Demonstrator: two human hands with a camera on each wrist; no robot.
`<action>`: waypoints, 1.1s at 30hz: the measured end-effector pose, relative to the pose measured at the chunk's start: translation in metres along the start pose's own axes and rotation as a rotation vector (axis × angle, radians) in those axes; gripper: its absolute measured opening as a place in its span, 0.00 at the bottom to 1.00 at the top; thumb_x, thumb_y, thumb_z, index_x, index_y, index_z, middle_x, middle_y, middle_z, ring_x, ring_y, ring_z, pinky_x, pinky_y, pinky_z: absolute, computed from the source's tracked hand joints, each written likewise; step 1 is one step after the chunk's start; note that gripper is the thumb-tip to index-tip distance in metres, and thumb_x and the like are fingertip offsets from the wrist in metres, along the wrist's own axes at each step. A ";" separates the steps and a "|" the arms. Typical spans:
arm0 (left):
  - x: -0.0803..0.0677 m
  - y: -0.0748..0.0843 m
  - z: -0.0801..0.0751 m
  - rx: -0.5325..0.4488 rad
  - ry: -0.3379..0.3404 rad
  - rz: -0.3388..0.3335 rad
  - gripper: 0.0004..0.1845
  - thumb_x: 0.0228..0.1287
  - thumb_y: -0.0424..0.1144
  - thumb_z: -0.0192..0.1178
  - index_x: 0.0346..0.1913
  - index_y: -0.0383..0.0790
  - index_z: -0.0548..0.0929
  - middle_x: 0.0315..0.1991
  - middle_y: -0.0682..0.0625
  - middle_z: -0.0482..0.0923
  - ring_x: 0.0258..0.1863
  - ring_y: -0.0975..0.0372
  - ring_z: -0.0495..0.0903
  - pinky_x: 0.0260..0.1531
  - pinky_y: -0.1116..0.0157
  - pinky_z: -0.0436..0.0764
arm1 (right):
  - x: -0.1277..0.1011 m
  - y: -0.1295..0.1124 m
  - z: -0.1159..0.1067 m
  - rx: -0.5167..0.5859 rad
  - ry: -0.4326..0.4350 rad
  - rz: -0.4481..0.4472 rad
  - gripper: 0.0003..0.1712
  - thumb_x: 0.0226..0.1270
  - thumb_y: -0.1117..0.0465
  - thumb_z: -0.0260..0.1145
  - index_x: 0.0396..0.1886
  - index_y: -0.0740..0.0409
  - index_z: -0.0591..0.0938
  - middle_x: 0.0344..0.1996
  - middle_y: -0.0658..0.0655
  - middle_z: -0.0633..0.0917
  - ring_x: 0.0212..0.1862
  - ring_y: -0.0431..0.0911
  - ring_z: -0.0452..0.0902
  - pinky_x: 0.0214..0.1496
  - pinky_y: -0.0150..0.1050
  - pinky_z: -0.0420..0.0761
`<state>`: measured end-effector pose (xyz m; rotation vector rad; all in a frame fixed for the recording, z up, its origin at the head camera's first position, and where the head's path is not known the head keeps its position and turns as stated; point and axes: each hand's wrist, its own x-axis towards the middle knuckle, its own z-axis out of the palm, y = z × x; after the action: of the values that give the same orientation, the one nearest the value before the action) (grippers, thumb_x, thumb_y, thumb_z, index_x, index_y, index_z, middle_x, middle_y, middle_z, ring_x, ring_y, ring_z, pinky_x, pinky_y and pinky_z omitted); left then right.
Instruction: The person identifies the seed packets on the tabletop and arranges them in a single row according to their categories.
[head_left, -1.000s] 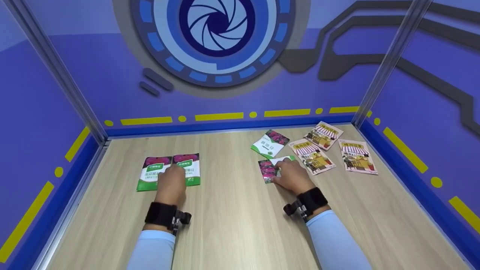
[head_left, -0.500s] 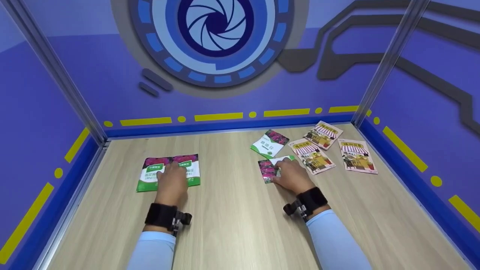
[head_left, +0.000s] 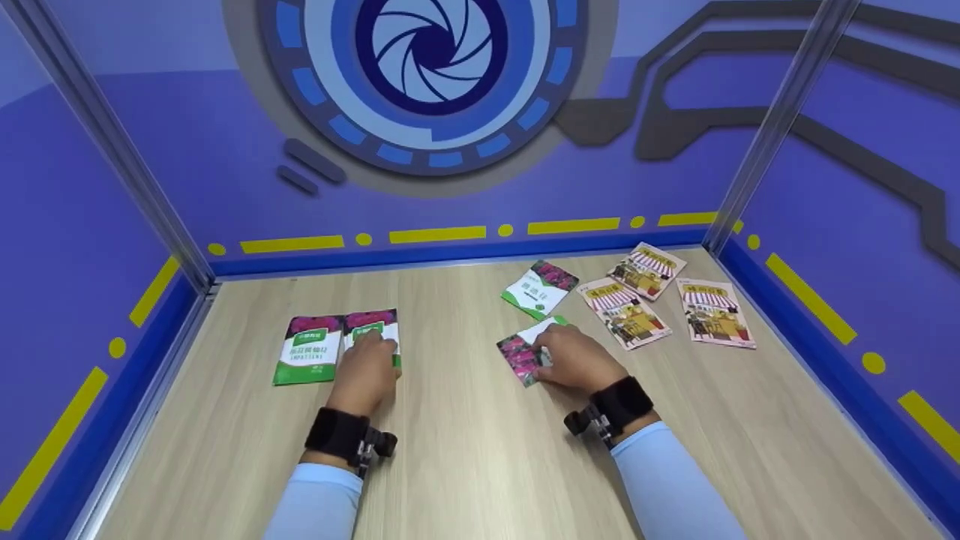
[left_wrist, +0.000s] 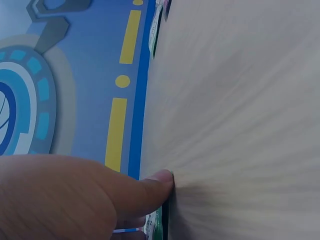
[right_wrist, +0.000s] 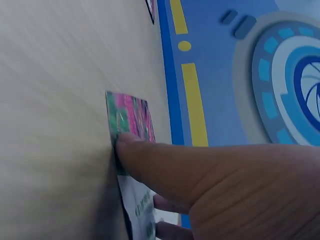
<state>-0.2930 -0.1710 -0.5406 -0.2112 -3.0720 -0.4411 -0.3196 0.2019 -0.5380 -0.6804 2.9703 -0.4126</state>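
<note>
Packets with pink and green print are lying under both hands on the wooden bench [head_left: 465, 450]. One small packet [head_left: 525, 351] is sitting flat beneath the right hand [head_left: 574, 360], whose fingers are lying fairly straight and pressing down on it, the thumb [right_wrist: 150, 160] resting against its near edge in the right wrist view. The left hand [head_left: 365, 371] is resting with straight fingers on the right-hand one of a pair of packets; that packet [head_left: 373, 330] is touching its neighbour [head_left: 307, 351], which is lying just to the left of the hand and uncovered. Beyond the right hand another green and white packet [head_left: 540, 289] is lying near, apart from the one being pressed. Farther to the right of that hand three orange packets [head_left: 660, 296] are lying spread out near the corner of the blue wall [head_left: 480, 187].
</note>
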 end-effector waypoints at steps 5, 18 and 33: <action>0.000 0.003 -0.001 -0.012 -0.006 -0.008 0.24 0.73 0.33 0.77 0.68 0.30 0.88 0.76 0.27 0.78 0.76 0.35 0.78 0.75 0.37 0.80 | 0.000 -0.023 0.003 0.053 -0.061 -0.105 0.26 0.69 0.54 0.86 0.63 0.55 0.92 0.69 0.61 0.87 0.72 0.59 0.83 0.77 0.56 0.83; -0.001 0.019 0.001 0.016 0.071 0.111 0.15 0.72 0.23 0.70 0.58 0.32 0.93 0.71 0.32 0.82 0.72 0.38 0.80 0.71 0.37 0.83 | 0.008 -0.031 0.016 0.044 0.088 -0.105 0.23 0.63 0.51 0.90 0.51 0.57 0.94 0.43 0.53 0.90 0.43 0.45 0.81 0.51 0.47 0.86; -0.014 0.073 0.002 0.015 -0.066 0.303 0.20 0.72 0.36 0.77 0.65 0.41 0.92 0.64 0.42 0.87 0.63 0.49 0.83 0.68 0.43 0.84 | 0.007 -0.032 0.018 0.050 0.036 -0.198 0.25 0.78 0.58 0.78 0.71 0.55 0.89 0.72 0.64 0.88 0.75 0.60 0.84 0.79 0.58 0.82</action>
<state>-0.2691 -0.1027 -0.5224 -0.6911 -3.0281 -0.4006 -0.3098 0.1665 -0.5463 -0.9757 2.9238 -0.5154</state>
